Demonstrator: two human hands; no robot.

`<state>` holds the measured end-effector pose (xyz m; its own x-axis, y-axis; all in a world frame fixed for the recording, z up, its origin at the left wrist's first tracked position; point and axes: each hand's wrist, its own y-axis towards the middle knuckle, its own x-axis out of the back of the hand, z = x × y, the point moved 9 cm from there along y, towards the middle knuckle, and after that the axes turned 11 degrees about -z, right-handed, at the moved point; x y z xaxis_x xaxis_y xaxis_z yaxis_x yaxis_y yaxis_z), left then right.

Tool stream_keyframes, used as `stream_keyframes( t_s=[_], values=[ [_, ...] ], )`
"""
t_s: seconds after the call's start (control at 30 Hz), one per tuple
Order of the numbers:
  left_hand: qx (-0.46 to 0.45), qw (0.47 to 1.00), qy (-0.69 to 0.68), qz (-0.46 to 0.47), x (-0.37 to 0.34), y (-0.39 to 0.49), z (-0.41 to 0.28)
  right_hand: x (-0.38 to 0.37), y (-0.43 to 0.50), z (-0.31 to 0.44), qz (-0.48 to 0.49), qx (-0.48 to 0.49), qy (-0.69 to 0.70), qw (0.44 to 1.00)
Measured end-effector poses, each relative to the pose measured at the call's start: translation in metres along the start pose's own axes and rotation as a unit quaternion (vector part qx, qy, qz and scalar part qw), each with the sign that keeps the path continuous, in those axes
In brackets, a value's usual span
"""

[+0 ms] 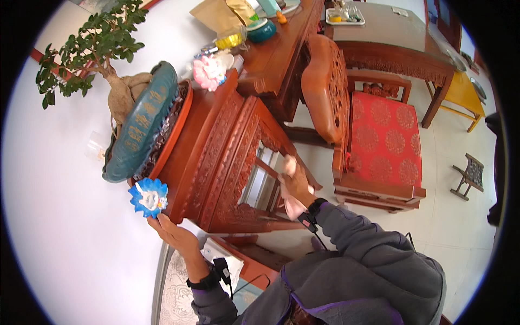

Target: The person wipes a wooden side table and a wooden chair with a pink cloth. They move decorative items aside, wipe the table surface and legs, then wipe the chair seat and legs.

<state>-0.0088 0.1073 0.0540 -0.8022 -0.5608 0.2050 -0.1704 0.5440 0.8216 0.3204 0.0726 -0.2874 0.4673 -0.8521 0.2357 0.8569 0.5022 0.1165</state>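
A blue flower-shaped ornament with a white figure at its centre [149, 198] is at the near corner of a carved reddish wooden stand [203, 134]. My left hand [176, 237] holds it from below at its lower rim. A pale pink cloth [293, 206] is bunched in my right hand [299, 183], which is in front of the stand's openwork side. On the stand, a teal oval pot [142, 122] bears gold writing and holds a small bonsai tree [101, 44]. A pink-and-white flower ornament [209, 73] sits towards the stand's far end.
To the right stands a carved wooden chair with a red patterned seat [386, 138]. Beyond the stand, a wooden table [280, 61] carries a teal jar [262, 31], a roll of yellow tape [228, 41] and bags. A folding stool [469, 174] rests on the tiled floor.
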Motion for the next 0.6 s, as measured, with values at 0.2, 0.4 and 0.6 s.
stream_keyframes(
  t_s=[0.2, 0.4, 0.6],
  values=[
    [0.004, 1.000, 0.011, -0.012, 0.000, 0.000, 0.000, 0.021, -0.023, 0.173, -0.107, 0.321, 0.164, 0.927],
    [-0.095, 0.993, 0.062, -0.022, 0.000, -0.002, 0.002, -0.005, -0.129, 0.166, 0.047, 0.405, 0.119, 0.905],
    [-0.061, 0.998, 0.029, -0.015, 0.001, 0.001, 0.014, -0.024, -0.157, 0.107, 0.226, 0.522, -0.085, 0.818]
  ],
)
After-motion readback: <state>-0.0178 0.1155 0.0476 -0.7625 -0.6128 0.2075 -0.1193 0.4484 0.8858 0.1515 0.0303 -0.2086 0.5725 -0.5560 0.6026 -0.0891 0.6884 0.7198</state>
